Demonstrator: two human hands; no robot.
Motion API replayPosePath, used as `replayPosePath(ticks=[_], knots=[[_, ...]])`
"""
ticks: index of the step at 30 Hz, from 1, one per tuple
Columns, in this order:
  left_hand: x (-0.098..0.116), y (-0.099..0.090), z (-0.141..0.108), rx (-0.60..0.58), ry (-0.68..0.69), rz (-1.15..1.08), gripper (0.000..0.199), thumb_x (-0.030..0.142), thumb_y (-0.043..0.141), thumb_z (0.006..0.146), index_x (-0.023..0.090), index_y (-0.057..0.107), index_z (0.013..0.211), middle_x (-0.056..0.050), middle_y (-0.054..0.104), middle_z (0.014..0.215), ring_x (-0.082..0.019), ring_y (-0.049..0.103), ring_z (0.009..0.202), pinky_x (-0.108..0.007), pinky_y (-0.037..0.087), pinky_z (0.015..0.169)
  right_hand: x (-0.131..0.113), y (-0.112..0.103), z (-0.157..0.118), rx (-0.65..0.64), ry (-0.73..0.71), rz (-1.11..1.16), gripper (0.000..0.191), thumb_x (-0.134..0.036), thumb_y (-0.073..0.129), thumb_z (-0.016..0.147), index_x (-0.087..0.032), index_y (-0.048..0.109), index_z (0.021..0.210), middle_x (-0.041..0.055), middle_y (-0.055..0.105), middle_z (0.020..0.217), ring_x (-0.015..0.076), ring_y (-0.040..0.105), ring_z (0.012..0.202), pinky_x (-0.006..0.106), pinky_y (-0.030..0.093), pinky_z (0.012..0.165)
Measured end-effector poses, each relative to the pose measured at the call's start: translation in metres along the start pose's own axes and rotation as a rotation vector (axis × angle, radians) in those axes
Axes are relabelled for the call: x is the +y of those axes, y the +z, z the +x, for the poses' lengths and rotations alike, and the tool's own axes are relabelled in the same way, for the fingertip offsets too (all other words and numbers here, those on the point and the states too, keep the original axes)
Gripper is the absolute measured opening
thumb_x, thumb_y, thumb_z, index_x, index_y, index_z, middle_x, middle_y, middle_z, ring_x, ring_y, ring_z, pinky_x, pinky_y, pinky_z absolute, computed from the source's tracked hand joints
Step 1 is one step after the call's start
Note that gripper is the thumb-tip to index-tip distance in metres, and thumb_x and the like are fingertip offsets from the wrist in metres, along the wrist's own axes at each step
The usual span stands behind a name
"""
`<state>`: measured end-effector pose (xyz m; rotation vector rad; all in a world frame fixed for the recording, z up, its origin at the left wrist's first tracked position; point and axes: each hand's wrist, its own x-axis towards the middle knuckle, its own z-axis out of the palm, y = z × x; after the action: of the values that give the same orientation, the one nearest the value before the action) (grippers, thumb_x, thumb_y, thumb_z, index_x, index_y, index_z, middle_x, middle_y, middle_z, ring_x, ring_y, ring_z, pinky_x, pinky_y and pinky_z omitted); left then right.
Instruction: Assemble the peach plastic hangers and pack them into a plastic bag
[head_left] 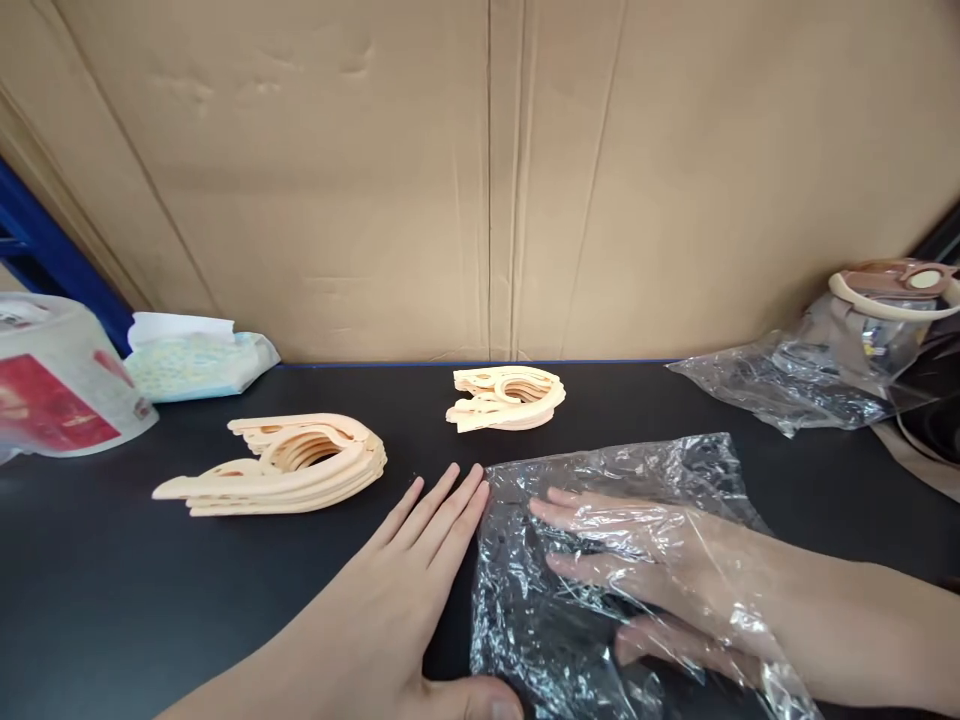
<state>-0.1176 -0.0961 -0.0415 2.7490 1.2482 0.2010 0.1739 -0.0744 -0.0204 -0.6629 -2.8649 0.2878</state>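
A crinkled clear plastic bag [540, 600] lies on the black table in front of me. My right hand [660, 560] is inside it, seen through the film, with the fingers stretched out and apart, pointing left. My left hand [427, 570] rests flat, palm down, along the bag's left edge, its fingertips at the upper left corner and its thumb near the lower left part. Beyond my left hand sits a stack of cream-coloured, U-shaped pieces [330, 485] with a curved inner loop. A smaller-looking stack of like pieces [517, 410] lies farther back, near the middle.
At the left stand a large roll with a red label [67, 390] and a tissue pack [199, 360]. Another clear plastic bag [787, 385] and a clear cup with a brown lid [892, 310] are at the back right. A cardboard wall [375, 200] rises behind the table.
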Motion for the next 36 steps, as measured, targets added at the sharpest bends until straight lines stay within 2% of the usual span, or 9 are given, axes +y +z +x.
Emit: replayPosePath(ticks=[2,6,13,19,23,28,31,34,36], knots=[[0.002,0.001,0.001,0.002,-0.014,0.005,0.112,0.075,0.053,0.075,0.018,-0.007,0.152,-0.013,0.009,0.158,-0.036,0.015,0.143,-0.055,0.022,0.115,0.002,0.007,0.008,-0.012,-0.025,-0.022,0.048,-0.035,0.048,0.097,-0.019,0.044,0.142,0.0097,0.039,0.151,0.0189,0.034,0.14,0.036,0.034,0.113],[-0.004,0.011,0.0,0.079,0.039,-0.017,0.121,0.079,0.054,0.07,0.018,-0.013,0.15,-0.015,0.007,0.158,-0.038,0.015,0.143,-0.056,0.024,0.114,0.003,0.012,0.023,-0.011,-0.071,-0.04,0.076,-0.055,0.057,0.087,-0.022,0.03,0.15,0.013,0.021,0.158,0.0272,0.024,0.144,0.045,0.03,0.114],[-0.019,0.038,-0.005,0.083,0.049,0.006,0.136,0.067,0.073,0.056,0.021,-0.013,0.151,-0.012,0.008,0.16,-0.042,0.014,0.143,-0.058,0.011,0.117,-0.003,0.006,0.027,-0.067,-0.026,-0.033,0.092,-0.058,0.067,0.076,-0.028,0.024,0.152,0.0155,0.003,0.16,0.0387,0.021,0.142,0.056,0.032,0.109],[-0.011,0.022,-0.006,0.127,0.034,-0.109,0.128,0.073,0.065,0.063,0.024,-0.012,0.152,-0.012,0.01,0.16,-0.041,0.02,0.142,-0.058,0.026,0.114,-0.01,0.022,0.023,-0.062,0.04,-0.055,0.093,-0.045,0.072,0.076,-0.03,0.021,0.152,0.0153,0.008,0.16,0.0385,0.009,0.144,0.061,0.021,0.111],[-0.007,0.013,-0.005,0.149,0.017,-0.165,0.128,0.074,0.067,0.061,0.028,-0.009,0.152,-0.011,0.013,0.16,-0.042,0.021,0.142,-0.061,0.029,0.111,-0.006,0.043,0.031,0.006,-0.06,-0.092,0.094,-0.045,0.075,0.073,-0.033,0.023,0.151,0.0173,0.002,0.159,0.0444,0.008,0.142,0.069,0.017,0.107],[-0.012,0.018,-0.008,0.163,0.016,-0.153,0.123,0.074,0.067,0.062,0.03,-0.002,0.153,-0.012,0.019,0.159,-0.04,0.023,0.142,-0.062,0.025,0.112,-0.009,0.025,0.02,0.054,-0.031,-0.122,0.08,-0.046,0.066,0.081,-0.029,0.028,0.15,0.0141,0.019,0.159,0.0331,0.012,0.145,0.06,0.015,0.114],[-0.01,0.015,-0.009,0.179,0.006,-0.154,0.121,0.074,0.068,0.062,0.028,0.004,0.154,-0.012,0.022,0.158,-0.04,0.025,0.141,-0.06,0.024,0.114,-0.008,-0.001,0.0,0.083,0.002,-0.081,0.064,-0.043,0.06,0.087,-0.023,0.04,0.144,0.013,0.037,0.152,0.0285,0.029,0.142,0.049,0.034,0.112],[-0.001,0.005,-0.008,0.137,-0.072,-0.156,0.114,0.074,0.065,0.066,0.027,0.009,0.154,-0.012,0.026,0.157,-0.039,0.028,0.141,-0.058,0.025,0.114,0.003,-0.023,-0.019,0.103,0.131,-0.032,0.034,-0.024,0.048,0.092,-0.028,0.059,0.124,0.0058,0.067,0.12,0.0217,0.064,0.11,0.035,0.056,0.089],[0.006,0.001,-0.008,0.091,-0.122,-0.154,0.113,0.076,0.061,0.068,0.025,0.008,0.154,-0.013,0.025,0.158,-0.039,0.026,0.141,-0.059,0.028,0.113,0.013,-0.035,-0.027,0.271,0.271,-0.031,0.021,-0.03,0.048,0.092,-0.03,0.065,0.103,0.0037,0.073,0.095,0.0226,0.07,0.086,0.035,0.06,0.069]])
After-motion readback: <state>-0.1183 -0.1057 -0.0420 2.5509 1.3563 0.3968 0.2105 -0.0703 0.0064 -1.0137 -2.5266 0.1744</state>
